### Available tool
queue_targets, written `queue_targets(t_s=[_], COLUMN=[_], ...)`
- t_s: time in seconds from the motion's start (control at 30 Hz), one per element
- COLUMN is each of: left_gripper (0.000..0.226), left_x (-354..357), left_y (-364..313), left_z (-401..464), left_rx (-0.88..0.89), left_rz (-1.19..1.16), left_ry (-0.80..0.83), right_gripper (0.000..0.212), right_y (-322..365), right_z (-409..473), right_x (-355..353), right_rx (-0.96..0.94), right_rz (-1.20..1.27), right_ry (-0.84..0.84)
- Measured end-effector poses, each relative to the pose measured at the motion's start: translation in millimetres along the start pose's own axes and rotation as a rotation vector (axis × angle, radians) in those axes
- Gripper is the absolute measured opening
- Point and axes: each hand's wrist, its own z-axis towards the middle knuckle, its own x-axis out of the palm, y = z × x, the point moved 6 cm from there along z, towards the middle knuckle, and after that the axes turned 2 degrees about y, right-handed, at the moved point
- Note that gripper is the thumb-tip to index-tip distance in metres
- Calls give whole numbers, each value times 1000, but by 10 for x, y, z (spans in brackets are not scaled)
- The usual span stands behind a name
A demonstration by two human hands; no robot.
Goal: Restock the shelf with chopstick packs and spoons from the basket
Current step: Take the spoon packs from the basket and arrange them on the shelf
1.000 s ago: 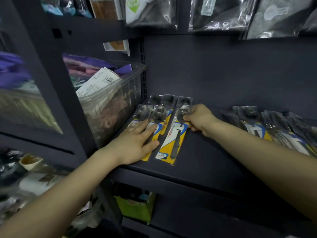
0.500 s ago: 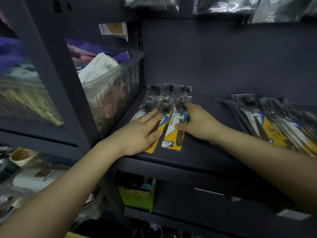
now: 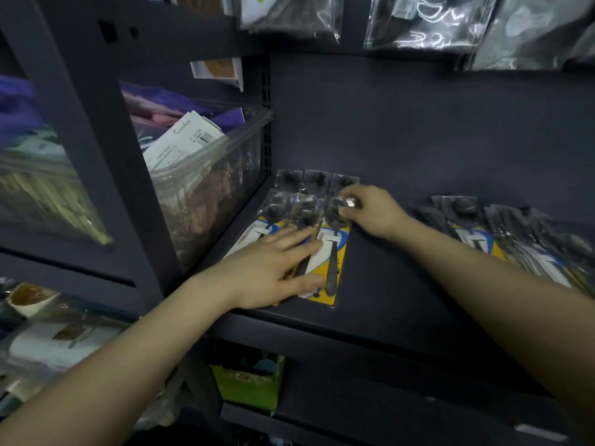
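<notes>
A: Dark shelf point(image 3: 402, 284) in a shop unit, dim light, clear bags point(image 3: 425, 20) hanging above. What are the hands doing?

B: The left hand point(image 3: 273, 272) lies open and flat, fingers spread, pressing on the lower part of the spoon packs point(image 3: 335, 262) at the shelf's left end. The right hand point(image 3: 370, 210) is pinched on the top of the rightmost pack, thumb and fingers closed on the plastic over the spoon's bowl.

A: And around them?

B: Three packs sit side by side, touching, yellow-and-blue cards facing up, with more dark tops showing just behind them by the back wall. Left of them stands a clear bin point(image 3: 206, 175) full of mixed goods. Well apart to the right lies another row of packs point(image 3: 502, 239), overlapping and blurred.

A: How far along, would you say?

B: Spoons are already on the shelf, and this looks like squaring up the left group rather than placing new stock. I see no chopstick packs for certain, and the basket isn't in view, so what's left to bring I can't tell. Bare shelf between the two groups suggests room for more.
</notes>
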Motion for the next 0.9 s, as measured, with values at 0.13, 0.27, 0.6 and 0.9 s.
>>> queue_targets(t_s=[0.13,0.27,0.6,0.9], left_gripper=[102,94,85,60], left_x=[1,-26,7,-123], left_y=[34,-5,26,-6], left_z=[18,-4,-32,28], left_rx=[21,-7,-15,-59], left_rz=[-3,56,129,52], left_ry=[17,11,34,-4], right_gripper=[35,35,39,46], right_y=[96,44,42,61], right_z=[13,82,124,38], right_x=[79,43,129,-53], right_rx=[-70,-65,29,-13], right_rz=[-47,-57,-94,-40], right_ry=[15,6,70,-12])
